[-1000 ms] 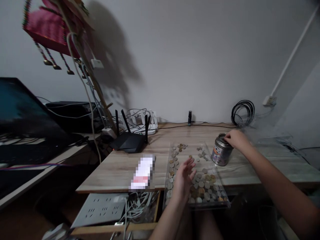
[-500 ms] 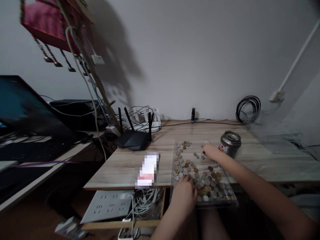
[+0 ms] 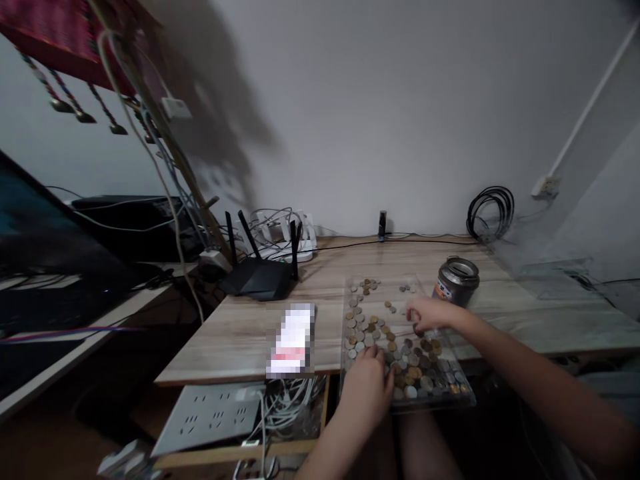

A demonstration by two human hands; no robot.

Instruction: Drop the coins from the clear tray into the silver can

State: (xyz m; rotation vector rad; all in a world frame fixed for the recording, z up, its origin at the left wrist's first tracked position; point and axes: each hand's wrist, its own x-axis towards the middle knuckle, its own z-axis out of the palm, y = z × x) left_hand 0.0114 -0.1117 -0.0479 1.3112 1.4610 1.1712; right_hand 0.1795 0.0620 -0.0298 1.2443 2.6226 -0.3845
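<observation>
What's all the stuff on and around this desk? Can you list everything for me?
Tray: one, clear, at the desk's front edge.
Coins: many, silver and brass-coloured, spread in the tray.
Tin: one, silvery, open top, right of the tray.
Desk: one, pale wood.
Router: one, black, back left of the desk.
Cable coil: one, black, by the wall.
Power strip: one, white, below the desk.
Blurred item: one, white and red, left of the tray.
Left hand: on the tray's near left part.
Right hand: over the coins, fingers curled.
</observation>
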